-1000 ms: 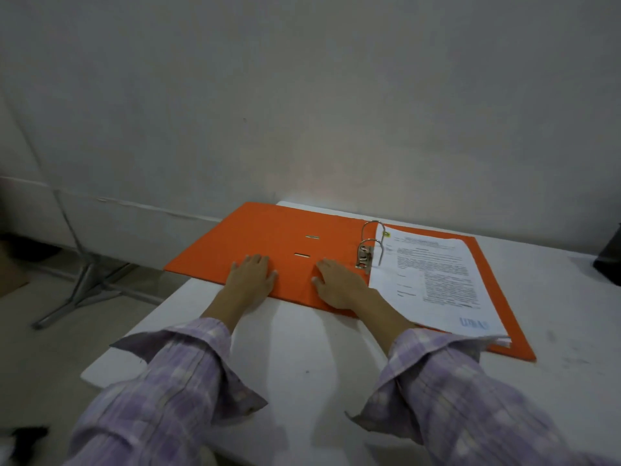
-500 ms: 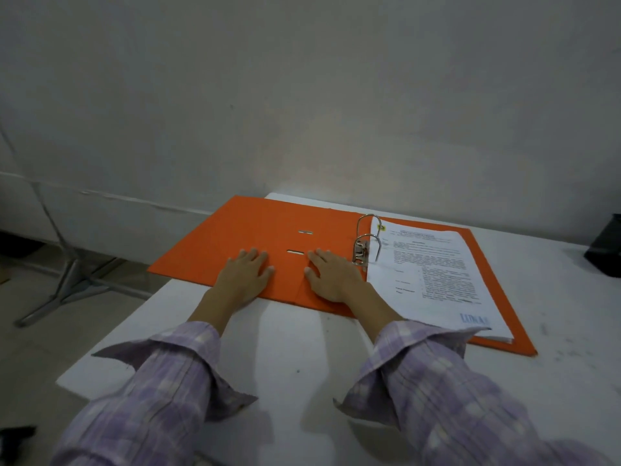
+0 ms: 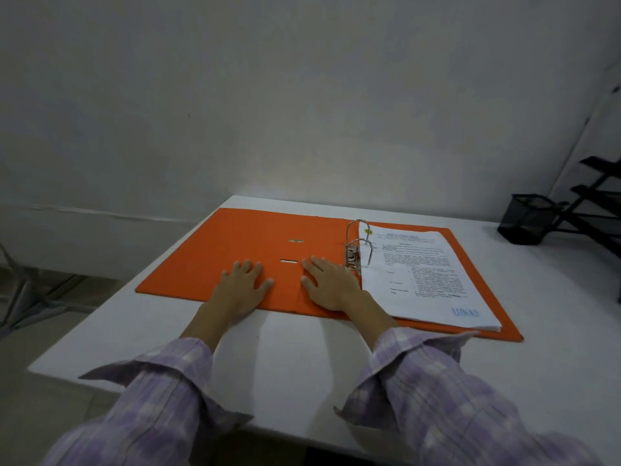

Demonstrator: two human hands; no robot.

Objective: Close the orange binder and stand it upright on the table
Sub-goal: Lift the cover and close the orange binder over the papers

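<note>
White bench runs out ahead of you, its left edge close at 9 o'clock. Orange binder lies open and flat dead ahead at 12, long axis running 9 to 3 across your view, spine fold about mid-span. Left cover is bare and reaches to the bench's left edge; right cover at 1 to 2 o'clock carries the paper stack threaded on the ring mechanism, arches shut as far as you can tell. Your left hand lies palm down, fingers spread, on the bare cover near its front edge. Your right hand lies the same way just left of the rings, over the spine strip. Both flat and holding nothing. Judgement: the free cover sits under your left hand, hinge under your right, so the left is nearer the edge to lift, at 9 to 10 o'clock, swinging toward 3 over the papers. Black mesh pot at 2 o'clock stands well apart.
</note>
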